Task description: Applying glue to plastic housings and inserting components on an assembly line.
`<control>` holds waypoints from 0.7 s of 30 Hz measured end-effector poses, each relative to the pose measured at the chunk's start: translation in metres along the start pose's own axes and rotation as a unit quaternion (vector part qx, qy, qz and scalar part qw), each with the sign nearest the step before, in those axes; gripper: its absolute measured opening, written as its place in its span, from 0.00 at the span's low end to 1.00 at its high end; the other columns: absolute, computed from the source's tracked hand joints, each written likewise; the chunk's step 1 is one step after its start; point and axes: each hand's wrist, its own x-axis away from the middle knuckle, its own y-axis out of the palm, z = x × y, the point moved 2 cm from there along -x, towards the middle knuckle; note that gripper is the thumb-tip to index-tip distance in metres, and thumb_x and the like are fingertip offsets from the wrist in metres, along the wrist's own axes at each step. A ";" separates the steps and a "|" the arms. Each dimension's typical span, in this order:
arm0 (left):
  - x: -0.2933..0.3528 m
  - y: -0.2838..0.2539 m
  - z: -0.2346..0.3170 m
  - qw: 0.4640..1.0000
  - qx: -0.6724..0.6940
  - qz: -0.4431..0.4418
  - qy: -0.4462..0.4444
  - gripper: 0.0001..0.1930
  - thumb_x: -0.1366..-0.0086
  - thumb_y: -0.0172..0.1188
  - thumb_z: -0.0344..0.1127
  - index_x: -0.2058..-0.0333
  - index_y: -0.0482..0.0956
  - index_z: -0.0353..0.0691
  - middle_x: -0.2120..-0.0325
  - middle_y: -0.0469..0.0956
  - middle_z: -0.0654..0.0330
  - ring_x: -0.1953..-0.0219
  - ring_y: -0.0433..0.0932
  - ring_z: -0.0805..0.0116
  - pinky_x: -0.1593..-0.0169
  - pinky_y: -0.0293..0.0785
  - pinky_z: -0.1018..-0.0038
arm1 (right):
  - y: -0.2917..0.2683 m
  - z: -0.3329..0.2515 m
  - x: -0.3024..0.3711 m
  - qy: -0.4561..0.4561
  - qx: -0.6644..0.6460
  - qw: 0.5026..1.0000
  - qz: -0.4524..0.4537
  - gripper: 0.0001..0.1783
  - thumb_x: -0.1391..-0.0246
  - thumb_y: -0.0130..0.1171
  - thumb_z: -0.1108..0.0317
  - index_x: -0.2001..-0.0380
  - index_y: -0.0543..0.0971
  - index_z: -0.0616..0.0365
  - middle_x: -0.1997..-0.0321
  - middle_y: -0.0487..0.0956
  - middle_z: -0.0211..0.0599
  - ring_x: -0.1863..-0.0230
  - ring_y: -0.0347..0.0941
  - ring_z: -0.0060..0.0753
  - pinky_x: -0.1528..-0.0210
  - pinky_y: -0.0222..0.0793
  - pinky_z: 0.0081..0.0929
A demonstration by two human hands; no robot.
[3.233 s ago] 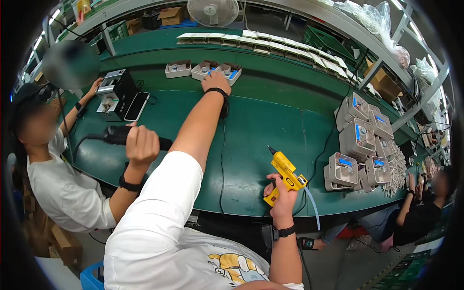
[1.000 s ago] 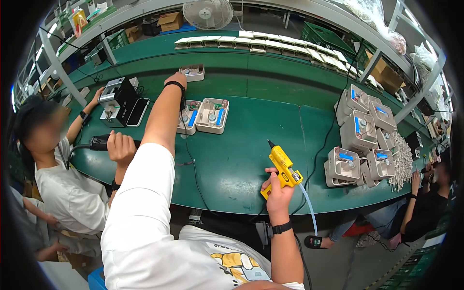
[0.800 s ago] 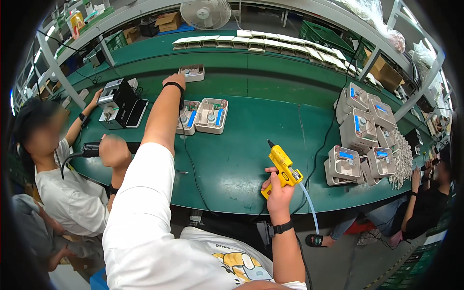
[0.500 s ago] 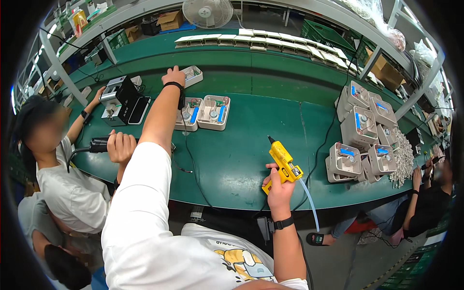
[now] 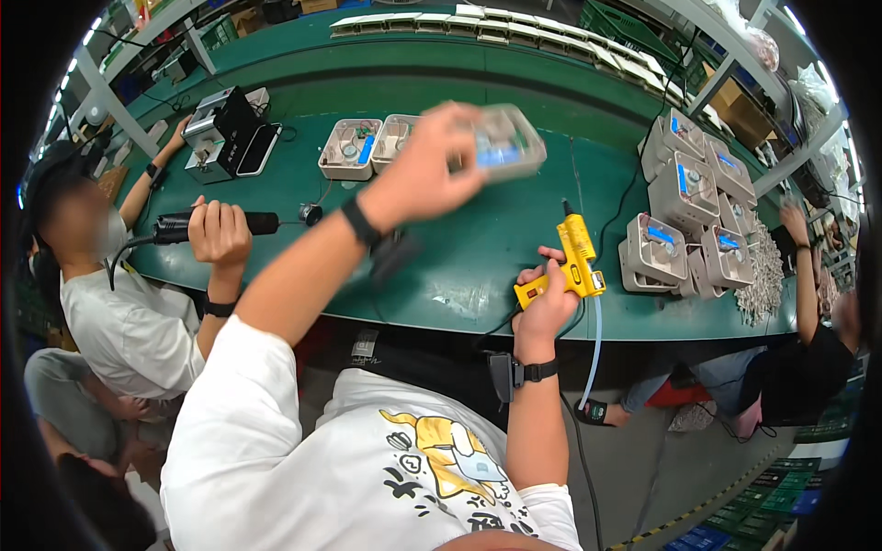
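Note:
My left hand [image 5: 425, 171], blurred by motion, grips the edge of a white plastic housing [image 5: 525, 138] and holds it above the green bench; a blue part shows inside it. A yellow hot glue gun [image 5: 577, 248] is in my right hand [image 5: 548, 301], its dark nozzle tilted up and away from me. A pale glue stick [image 5: 594, 344] hangs from its back end. Beyond my left forearm, two similar open housings sit side by side; the left housing [image 5: 347, 172] shows a blue cell, wires and a round part, while my hand partly hides the right housing [image 5: 390, 147].
Stacked housings [image 5: 682, 241] stand at the right beside a heap of small white pieces [image 5: 761, 285]. At left a co-worker's hand [image 5: 219, 235] grips a black electric screwdriver [image 5: 173, 228] near a black machine [image 5: 220, 133]. White panels [image 5: 496, 28] line the far side. Another person sits at far right.
My left hand has swung right from the far left, bringing a housing with it. The glue gun has shifted slightly right and up, its nozzle more upright.

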 end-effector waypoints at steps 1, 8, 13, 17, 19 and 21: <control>0.022 0.002 0.025 0.998 0.017 -0.039 0.046 0.11 0.43 0.73 0.34 0.73 0.77 0.39 0.43 0.80 0.50 0.37 0.76 0.43 0.36 0.72 0.52 | 0.000 0.000 0.000 -0.003 -0.019 1.000 0.018 0.09 0.30 0.53 0.71 0.51 0.75 0.60 0.48 0.80 0.40 0.71 0.72 0.24 0.65 0.74 0.32; 0.153 -0.009 0.074 0.992 -0.075 -0.054 -0.091 0.11 0.44 0.75 0.32 0.72 0.78 0.42 0.45 0.82 0.56 0.37 0.77 0.47 0.35 0.69 0.52 | 0.000 -0.003 0.003 -0.004 -0.025 0.999 0.024 0.10 0.31 0.51 0.72 0.50 0.75 0.60 0.47 0.79 0.40 0.70 0.71 0.24 0.63 0.74 0.33; 0.181 -0.014 0.099 0.984 -0.098 -0.038 -0.141 0.17 0.46 0.78 0.36 0.57 0.84 0.45 0.41 0.79 0.55 0.38 0.76 0.48 0.35 0.69 0.51 | -0.010 -0.004 0.001 -0.006 -0.013 1.000 0.014 0.10 0.31 0.50 0.73 0.50 0.74 0.61 0.49 0.79 0.42 0.71 0.71 0.28 0.64 0.74 0.34; 0.168 -0.030 0.106 0.981 -0.137 -0.035 -0.133 0.31 0.48 0.80 0.40 0.44 0.82 0.47 0.36 0.73 0.52 0.36 0.74 0.48 0.35 0.69 0.53 | -0.006 -0.001 0.002 -0.011 -0.014 1.000 0.008 0.10 0.32 0.50 0.72 0.50 0.74 0.61 0.48 0.78 0.43 0.71 0.70 0.25 0.64 0.73 0.33; 0.158 -0.033 0.097 0.979 -0.154 -0.029 -0.128 0.35 0.49 0.81 0.41 0.40 0.81 0.47 0.34 0.71 0.51 0.35 0.73 0.48 0.35 0.69 0.54 | -0.004 -0.002 0.002 -0.014 -0.013 1.000 0.014 0.10 0.32 0.50 0.71 0.50 0.75 0.61 0.47 0.78 0.43 0.71 0.70 0.22 0.63 0.72 0.33; 0.147 -0.033 0.082 0.974 -0.134 -0.046 -0.177 0.38 0.50 0.82 0.43 0.40 0.79 0.45 0.33 0.69 0.49 0.34 0.72 0.47 0.35 0.70 0.56 | -0.002 -0.002 0.003 -0.010 -0.014 1.000 0.008 0.10 0.32 0.51 0.71 0.50 0.75 0.61 0.47 0.78 0.44 0.70 0.70 0.23 0.63 0.72 0.33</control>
